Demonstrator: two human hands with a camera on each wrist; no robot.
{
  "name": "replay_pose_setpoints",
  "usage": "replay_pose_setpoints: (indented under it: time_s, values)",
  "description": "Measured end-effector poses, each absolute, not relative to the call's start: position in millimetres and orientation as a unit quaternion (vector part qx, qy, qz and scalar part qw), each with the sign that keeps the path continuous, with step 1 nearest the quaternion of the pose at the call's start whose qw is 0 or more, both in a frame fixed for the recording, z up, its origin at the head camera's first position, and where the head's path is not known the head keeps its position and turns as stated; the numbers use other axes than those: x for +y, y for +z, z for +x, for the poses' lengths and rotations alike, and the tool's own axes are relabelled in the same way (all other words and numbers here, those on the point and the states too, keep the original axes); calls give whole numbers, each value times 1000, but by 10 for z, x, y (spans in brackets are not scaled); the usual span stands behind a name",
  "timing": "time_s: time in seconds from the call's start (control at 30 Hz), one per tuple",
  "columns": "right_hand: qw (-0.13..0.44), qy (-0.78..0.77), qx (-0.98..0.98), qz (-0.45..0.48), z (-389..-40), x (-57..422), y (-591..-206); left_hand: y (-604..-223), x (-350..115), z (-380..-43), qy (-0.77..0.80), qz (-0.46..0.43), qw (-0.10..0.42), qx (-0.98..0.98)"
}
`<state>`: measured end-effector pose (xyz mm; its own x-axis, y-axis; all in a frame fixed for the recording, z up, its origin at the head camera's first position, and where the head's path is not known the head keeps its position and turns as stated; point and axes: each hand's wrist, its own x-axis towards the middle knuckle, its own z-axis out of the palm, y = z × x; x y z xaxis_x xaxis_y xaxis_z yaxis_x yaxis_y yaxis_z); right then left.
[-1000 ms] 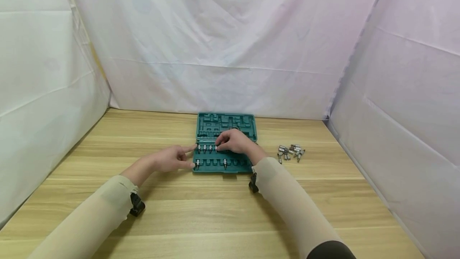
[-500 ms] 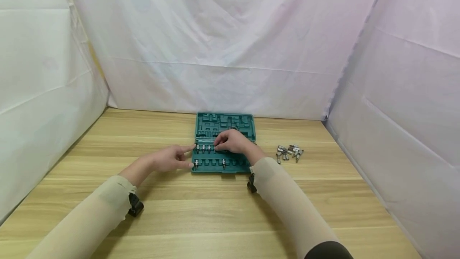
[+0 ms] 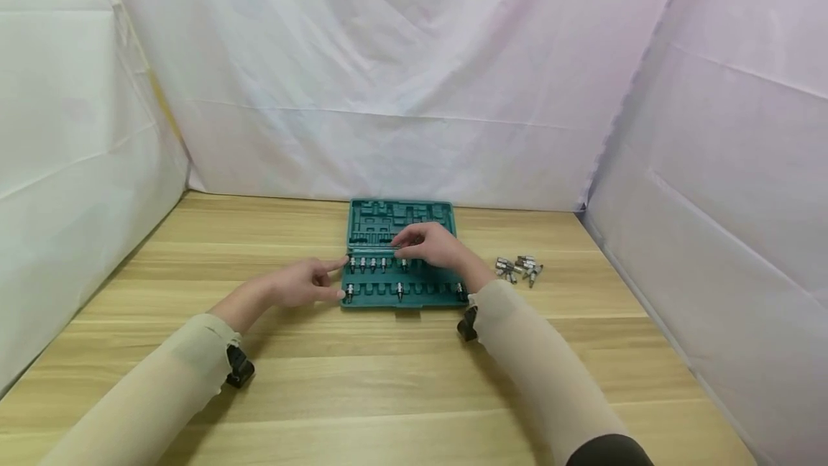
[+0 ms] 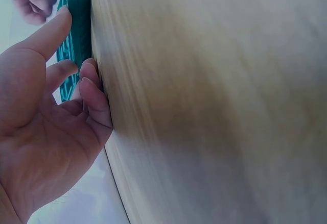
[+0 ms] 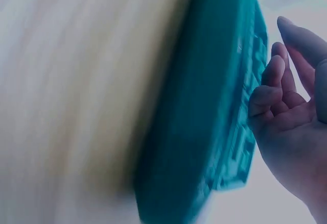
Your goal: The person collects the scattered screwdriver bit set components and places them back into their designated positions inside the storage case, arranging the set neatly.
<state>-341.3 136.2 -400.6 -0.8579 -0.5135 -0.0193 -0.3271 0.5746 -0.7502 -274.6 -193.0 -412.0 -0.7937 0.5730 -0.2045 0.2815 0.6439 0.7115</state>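
An open teal socket case [image 3: 375, 300] lies on the table, its moulded lid [image 3: 362, 208] folded back. My left hand [image 3: 302, 284] touches the case's left edge with a straight index finger and thumb; the left wrist view shows the thumb [image 4: 53, 30] on its side wall. Several silver bit sockets [image 3: 373, 264] stand in the upper row of slots, and three in the lower row, including a middle one [image 3: 399, 291]. Over the upper row, my right hand [image 3: 435, 244] is just above a bit socket [image 3: 404, 264]. Between its thumb and fingers nothing shows in the right wrist view.
A small pile of loose bit sockets [image 3: 520, 267] lies on the wooden table [image 3: 362, 380] to the right of the case. White cloth [image 3: 388, 78] hangs behind and along both sides.
My right hand has shifted slightly right and lifted off the fourth upper bit socket, which now shows uncovered. The left hand keeps its place at the case edge. The view has shifted slightly.
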Motion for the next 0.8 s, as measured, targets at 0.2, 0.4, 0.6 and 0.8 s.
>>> replay_pose_setpoints:
  time_s: [0.2, 0.4, 0.6, 0.8]
  values:
    - [116, -416, 873, -226, -3343, 1657, -3851, -4108, -1945, -2733, 343, 243, 209, 883]
    - [108, -426, 876, -201, -3296, 2037, -3780, -4135, -1969, -2745, 338, 244, 209, 885]
    - [87, -423, 886, -171, -3250, 2444, -3777, -4151, -1976, -2761, 337, 239, 212, 886]
    - [76, -410, 897, -147, -3169, 2819, -3804, -4161, -1990, -2765, 335, 237, 215, 886]
